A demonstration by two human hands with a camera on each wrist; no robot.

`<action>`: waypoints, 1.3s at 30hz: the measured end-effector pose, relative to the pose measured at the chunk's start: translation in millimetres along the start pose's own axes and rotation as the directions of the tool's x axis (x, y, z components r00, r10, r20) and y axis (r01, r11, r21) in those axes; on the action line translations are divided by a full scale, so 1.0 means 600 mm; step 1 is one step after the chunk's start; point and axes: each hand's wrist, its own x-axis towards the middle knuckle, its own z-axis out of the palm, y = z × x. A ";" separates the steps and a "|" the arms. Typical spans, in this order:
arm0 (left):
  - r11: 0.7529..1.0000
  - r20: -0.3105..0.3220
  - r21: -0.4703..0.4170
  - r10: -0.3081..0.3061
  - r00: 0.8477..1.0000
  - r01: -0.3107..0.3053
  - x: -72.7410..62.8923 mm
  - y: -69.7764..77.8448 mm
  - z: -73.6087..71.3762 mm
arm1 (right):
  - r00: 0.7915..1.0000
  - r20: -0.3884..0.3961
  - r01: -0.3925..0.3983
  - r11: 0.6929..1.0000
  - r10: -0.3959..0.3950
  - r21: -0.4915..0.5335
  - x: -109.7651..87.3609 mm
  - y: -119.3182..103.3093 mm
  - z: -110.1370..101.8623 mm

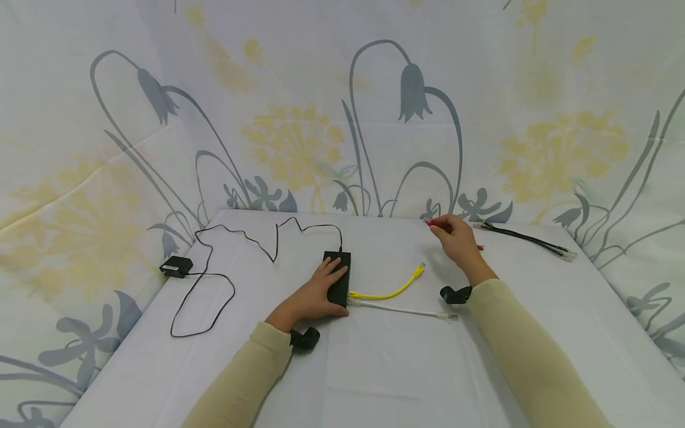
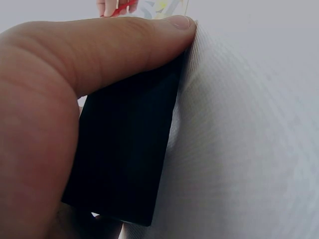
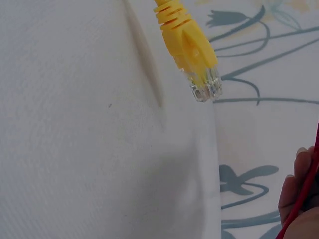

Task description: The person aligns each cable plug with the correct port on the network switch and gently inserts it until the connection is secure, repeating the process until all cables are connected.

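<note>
My left hand (image 1: 316, 294) holds a black network switch (image 1: 338, 279), with fingers spread over its top and the thumb along its near end. In the left wrist view, the thumb crosses a dark face of the switch (image 2: 124, 144). A yellow network cable (image 1: 393, 295) and a white network cable (image 1: 398, 308) run from the switch's right side, their other plugs lying loose. My right hand (image 1: 457, 242), raised towards the back of the table, pinches a red network cable (image 3: 303, 191). One red end shows beyond the fingertips; the rest is mostly hidden by the hand.
A thin black cord (image 1: 257, 241) joins the far end of the switch to a power adapter (image 1: 176, 267) at the left edge. Several black network cables (image 1: 527, 238) lie at the back right. Patterned cloth (image 1: 321, 89) rises behind the white table (image 1: 385, 374).
</note>
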 end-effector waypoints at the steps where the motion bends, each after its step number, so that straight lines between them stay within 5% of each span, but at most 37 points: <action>1: 1.000 0.002 0.002 -0.003 1.000 0.003 0.000 0.000 0.000 | 1.000 0.013 -0.005 1.000 0.005 -0.004 0.000 0.000 0.002; 39: 1.000 -0.005 0.011 -0.006 1.000 0.006 0.002 0.000 0.001 | 0.952 0.307 -0.058 0.989 0.014 0.133 -0.001 -0.035 0.084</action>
